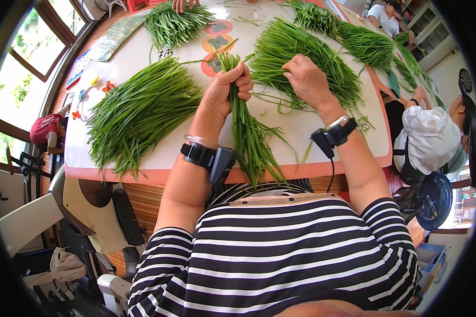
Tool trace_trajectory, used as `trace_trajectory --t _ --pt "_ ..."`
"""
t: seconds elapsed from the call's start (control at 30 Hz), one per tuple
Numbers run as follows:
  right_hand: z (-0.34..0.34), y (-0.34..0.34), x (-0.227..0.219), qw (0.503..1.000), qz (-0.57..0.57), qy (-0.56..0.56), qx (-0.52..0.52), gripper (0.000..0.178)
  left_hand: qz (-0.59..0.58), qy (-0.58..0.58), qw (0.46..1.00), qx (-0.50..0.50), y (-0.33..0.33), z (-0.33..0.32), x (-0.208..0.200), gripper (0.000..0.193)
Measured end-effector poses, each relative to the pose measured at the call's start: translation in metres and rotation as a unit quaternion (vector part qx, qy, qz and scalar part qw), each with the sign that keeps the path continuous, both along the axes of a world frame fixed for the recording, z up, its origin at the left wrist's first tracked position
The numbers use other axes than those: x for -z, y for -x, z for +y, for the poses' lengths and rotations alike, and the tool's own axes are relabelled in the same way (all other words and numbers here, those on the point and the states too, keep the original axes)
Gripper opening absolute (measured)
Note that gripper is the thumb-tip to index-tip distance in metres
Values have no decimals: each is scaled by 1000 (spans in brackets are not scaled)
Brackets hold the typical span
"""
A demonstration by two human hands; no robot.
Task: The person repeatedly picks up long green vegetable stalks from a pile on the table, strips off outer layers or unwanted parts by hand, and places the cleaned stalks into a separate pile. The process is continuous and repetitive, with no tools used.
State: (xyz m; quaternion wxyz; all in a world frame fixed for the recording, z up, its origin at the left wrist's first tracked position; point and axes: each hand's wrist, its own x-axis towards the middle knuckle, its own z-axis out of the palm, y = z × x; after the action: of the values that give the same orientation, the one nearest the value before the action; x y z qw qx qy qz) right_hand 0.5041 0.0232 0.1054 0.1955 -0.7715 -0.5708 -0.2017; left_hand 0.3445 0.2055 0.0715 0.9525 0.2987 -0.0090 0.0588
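My left hand [225,91] is wrapped round a bunch of garlic chives [247,132]. The bunch stands up a little above my fist, and its long leaf ends hang down past the table's near edge. My right hand [308,79] is over the near side of a big heap of chives [322,63], thumb and fingers pinched together. What lies between those fingers is too small to make out. Left of my left hand rests another large pile of chives [145,113], its leaf tips toward me. Stray leaves [280,100] lie between my hands.
The white table [195,150] has a pink edge. More chives [177,24] lie at the far side, by another person's hand [185,4]. Further heaps [370,46] line the right, where people [428,132] sit. A chair [90,211] stands at the lower left.
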Motion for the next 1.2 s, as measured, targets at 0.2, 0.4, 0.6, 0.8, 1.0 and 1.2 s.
trace_trajectory --t 0.2,0.4,0.6,0.8,1.0,1.2 --pt "3 -8 4 997 60 -45 28 7 64 -41 995 -57 -3 -5 1 21" --pt "7 21 -9 955 281 -98 2 10 96 -99 983 -118 -3 -15 -2 32" --pt "15 45 -2 928 368 -37 -52 10 73 -118 986 -90 -4 -10 4 22" --pt "-13 26 -9 881 462 81 -65 7 29 4 984 -178 1 -7 -8 22" --pt "-50 12 -8 858 480 174 -59 8 -16 80 990 -119 1 17 7 18" --pt "-45 12 -10 918 367 149 6 12 6 54 995 -79 3 13 3 17"
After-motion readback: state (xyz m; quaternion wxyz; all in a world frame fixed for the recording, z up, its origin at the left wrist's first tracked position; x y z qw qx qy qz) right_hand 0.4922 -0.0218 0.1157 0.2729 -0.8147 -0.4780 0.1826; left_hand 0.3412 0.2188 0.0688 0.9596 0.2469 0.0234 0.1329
